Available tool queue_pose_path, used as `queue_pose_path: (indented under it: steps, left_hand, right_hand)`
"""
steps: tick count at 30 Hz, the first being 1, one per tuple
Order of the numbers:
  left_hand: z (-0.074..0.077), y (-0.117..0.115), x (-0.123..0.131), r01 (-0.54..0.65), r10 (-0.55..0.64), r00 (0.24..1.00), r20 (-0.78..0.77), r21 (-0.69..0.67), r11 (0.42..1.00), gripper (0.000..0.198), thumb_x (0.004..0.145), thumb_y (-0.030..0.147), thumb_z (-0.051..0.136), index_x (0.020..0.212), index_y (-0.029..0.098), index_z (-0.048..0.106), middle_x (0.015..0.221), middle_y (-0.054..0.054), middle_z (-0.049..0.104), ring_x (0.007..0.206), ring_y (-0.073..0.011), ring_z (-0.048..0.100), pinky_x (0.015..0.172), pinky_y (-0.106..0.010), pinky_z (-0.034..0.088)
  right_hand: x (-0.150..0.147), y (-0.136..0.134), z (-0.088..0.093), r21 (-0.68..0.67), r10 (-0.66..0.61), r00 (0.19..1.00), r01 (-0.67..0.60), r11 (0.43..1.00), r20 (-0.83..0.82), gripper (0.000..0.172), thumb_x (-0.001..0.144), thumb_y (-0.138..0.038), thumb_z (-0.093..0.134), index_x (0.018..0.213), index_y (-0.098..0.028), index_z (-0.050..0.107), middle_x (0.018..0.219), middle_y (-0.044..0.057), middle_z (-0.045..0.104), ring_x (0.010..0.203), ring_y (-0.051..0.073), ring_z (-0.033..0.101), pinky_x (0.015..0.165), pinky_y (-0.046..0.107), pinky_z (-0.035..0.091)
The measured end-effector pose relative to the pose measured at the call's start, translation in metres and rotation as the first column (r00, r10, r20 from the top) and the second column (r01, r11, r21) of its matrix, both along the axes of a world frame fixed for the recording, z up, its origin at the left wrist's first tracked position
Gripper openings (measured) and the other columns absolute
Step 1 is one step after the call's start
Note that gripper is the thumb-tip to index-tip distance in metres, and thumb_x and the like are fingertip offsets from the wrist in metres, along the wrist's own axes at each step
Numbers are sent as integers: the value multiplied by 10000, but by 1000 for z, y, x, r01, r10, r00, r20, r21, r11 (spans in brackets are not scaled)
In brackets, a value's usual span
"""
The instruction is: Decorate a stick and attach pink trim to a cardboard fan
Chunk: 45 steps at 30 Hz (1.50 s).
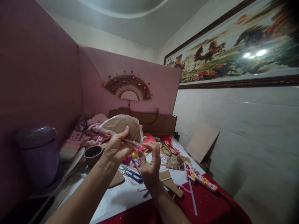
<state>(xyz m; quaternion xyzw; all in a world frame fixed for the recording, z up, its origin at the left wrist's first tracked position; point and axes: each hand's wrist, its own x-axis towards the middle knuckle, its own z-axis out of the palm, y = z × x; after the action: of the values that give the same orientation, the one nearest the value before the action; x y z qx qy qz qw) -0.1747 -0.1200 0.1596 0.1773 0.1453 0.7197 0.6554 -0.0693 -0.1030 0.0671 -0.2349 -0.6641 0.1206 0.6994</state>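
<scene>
My left hand (116,147) is raised above the table and grips a brown cardboard fan shape (121,126) edged with white and pink lace trim (137,124). My right hand (149,163) is just below and to the right of it, fingers curled in a pinch near the lower edge of the trim; what it pinches is too small to make out. Both forearms reach in from the bottom of the view.
The cluttered table (121,196) holds a small brown bowl (92,154), blue-handled snips (133,175), gold scissors (167,148), cardboard pieces (169,182), a patterned glue gun (198,177) and pink fabric (95,130). A decorated fan (128,87) hangs on the pink panel. A purple container (38,152) stands left.
</scene>
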Motion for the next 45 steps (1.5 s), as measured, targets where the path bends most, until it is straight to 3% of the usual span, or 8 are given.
queue_pose_path:
  steps: [5, 12, 16, 22, 28, 33, 40, 45]
  left_hand:
    - [0, -1, 8, -35, 34, 999, -37, -32, 999, 326, 871, 46, 400, 1123, 62, 607, 865, -139, 723, 718, -169, 690, 780, -288, 546]
    - [-1, -4, 12, 54, -53, 997, -47, 25, 998, 359, 876, 70, 392, 1192, 65, 560, 999, -176, 698, 910, -249, 669, 866, -414, 518]
    - [-1, -4, 13, 24, -23, 999, -31, 14, 1000, 351, 875, 69, 394, 1178, 75, 571, 976, -164, 706, 932, -250, 663, 892, -422, 505]
    - [-1, -2, 15, -50, 50, 999, -8, -10, 999, 336, 879, 62, 388, 1151, 51, 585, 922, -166, 716, 907, -239, 672, 877, -382, 519]
    - [-1, -1, 12, -28, 28, 1000, -3, -23, 999, 345, 884, 82, 388, 1181, 45, 560, 980, -181, 702, 907, -242, 672, 871, -380, 521]
    - [-3, -1, 14, -36, 36, 999, 1, -8, 999, 364, 876, 52, 381, 1188, 79, 566, 911, -138, 726, 834, -218, 691, 852, -350, 528]
    - [-3, -1, 15, -80, 81, 997, 13, -63, 995, 354, 870, 31, 389, 1155, 92, 590, 805, -104, 734, 648, -157, 689, 741, -260, 548]
    - [-8, 2, 15, -57, 57, 998, 4, -25, 998, 318, 867, 41, 412, 1114, 88, 607, 790, -100, 728, 668, -157, 685, 746, -263, 544]
  right_hand:
    - [0, 0, 3, -31, -21, 999, 20, 999, -26, 59, 835, -163, 508, 843, -207, 547, 897, 35, 466, 882, 188, 496, 812, 355, 411]
    - [-1, -4, 5, -95, 17, 995, -27, 995, -96, 26, 850, -212, 489, 854, -204, 514, 942, 44, 503, 969, 205, 503, 872, 383, 381]
    - [-2, -2, 4, -183, 118, 972, -155, 971, -201, 64, 849, -258, 514, 833, -196, 509, 914, 35, 533, 887, 184, 528, 802, 337, 411]
    - [-3, 1, 4, -312, 231, 900, -355, 881, -370, 138, 862, -324, 503, 825, -194, 478, 711, -25, 492, 622, 119, 475, 580, 240, 395]
    - [1, -2, 8, -228, 118, 973, -163, 960, -198, 107, 848, -282, 520, 913, -197, 521, 874, 16, 514, 726, 139, 485, 676, 274, 408]
    - [4, -1, 9, -175, 23, 998, -34, 984, -65, 59, 857, -251, 512, 846, -196, 531, 867, 25, 489, 759, 160, 482, 684, 287, 404]
    - [2, 1, 8, -131, 67, 996, -75, 989, -64, 58, 857, -189, 486, 802, -205, 495, 833, 10, 471, 796, 166, 482, 737, 302, 393]
    - [1, 1, 6, -131, 99, 987, -116, 985, -127, 89, 857, -155, 453, 792, -215, 466, 804, -7, 449, 757, 150, 460, 718, 279, 381]
